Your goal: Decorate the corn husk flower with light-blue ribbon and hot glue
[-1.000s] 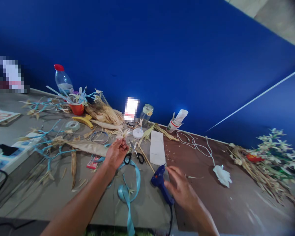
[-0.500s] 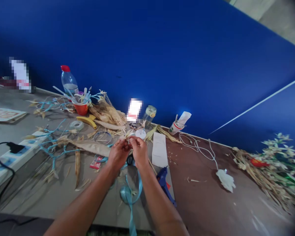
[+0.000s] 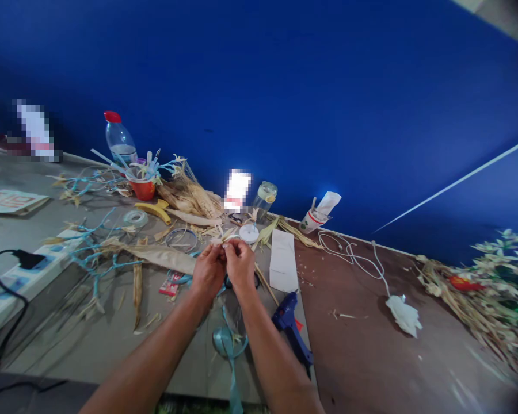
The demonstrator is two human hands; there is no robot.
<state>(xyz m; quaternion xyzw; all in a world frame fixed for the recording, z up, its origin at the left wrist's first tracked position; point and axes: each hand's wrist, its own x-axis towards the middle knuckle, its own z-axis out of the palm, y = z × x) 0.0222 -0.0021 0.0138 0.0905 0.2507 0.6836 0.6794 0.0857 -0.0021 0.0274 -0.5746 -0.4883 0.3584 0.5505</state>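
My left hand and my right hand meet over the middle of the table, fingertips pinched together on a small pale piece of dried husk. Under the hands lie black-handled scissors, mostly hidden, and a light blue ribbon that runs toward the front edge. A blue glue gun lies just right of my right forearm. A white folded paper lies beyond it.
Dried corn husks, an orange cup of sticks, a red-capped bottle, a tape roll, a jar and a paper cup crowd the back. A white cable and husk flowers lie right. A power strip sits left.
My right hand left the glue gun and came up to join my left hand. Both now pinch the small husk piece, a little farther back than half a second ago.
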